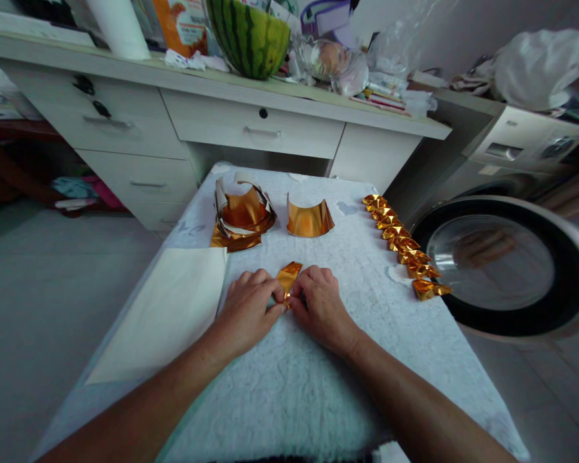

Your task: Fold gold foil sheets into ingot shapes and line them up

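Note:
My left hand (254, 303) and my right hand (321, 305) meet over the middle of the cloth-covered table (289, 399). Between them is a piece of gold foil paper (288, 275), pinched at its near end by the fingertips of both hands. Its far end sticks up past the fingers, with a folded, slanted edge. Just beyond lies a single curled gold foil sheet (310, 220). To its left is a stack of curled gold foil sheets (244, 212) with pale backs. Along the right side runs a row of several folded gold foil pieces (399, 241).
A large cream paper sheet (168, 308) lies at the table's left. Behind stands a white desk with drawers (255, 119), carrying a cut watermelon (251, 38) and clutter. A washing machine's round door (496, 257) hangs open close to the right table edge.

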Demonstrator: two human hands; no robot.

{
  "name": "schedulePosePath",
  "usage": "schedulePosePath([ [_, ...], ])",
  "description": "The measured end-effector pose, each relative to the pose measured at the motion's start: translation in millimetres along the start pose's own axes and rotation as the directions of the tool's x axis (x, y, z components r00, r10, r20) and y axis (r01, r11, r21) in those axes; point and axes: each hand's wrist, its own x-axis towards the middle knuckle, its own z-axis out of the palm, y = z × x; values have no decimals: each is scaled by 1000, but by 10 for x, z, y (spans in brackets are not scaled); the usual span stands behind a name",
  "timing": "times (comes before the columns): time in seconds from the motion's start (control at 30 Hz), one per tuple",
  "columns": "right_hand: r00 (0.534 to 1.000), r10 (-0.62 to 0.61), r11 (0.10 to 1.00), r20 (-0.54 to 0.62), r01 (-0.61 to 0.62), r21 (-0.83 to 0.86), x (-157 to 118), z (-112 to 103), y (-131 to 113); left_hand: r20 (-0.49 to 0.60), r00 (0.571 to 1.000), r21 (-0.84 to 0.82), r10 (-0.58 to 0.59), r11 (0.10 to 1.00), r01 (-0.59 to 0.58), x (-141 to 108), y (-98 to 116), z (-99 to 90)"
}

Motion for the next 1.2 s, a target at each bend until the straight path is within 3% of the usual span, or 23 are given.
schedulePosePath([
  [0.83,999,-29,998,-33,27,-57,-61,-85,171,16,1000,0,16,1000,-16,-27,-14,-1],
  [1.2,998,-61,996,9,61,67,-20,-241,324,-1,1000,-12,24,1000,-24,-34,-9,2],
])
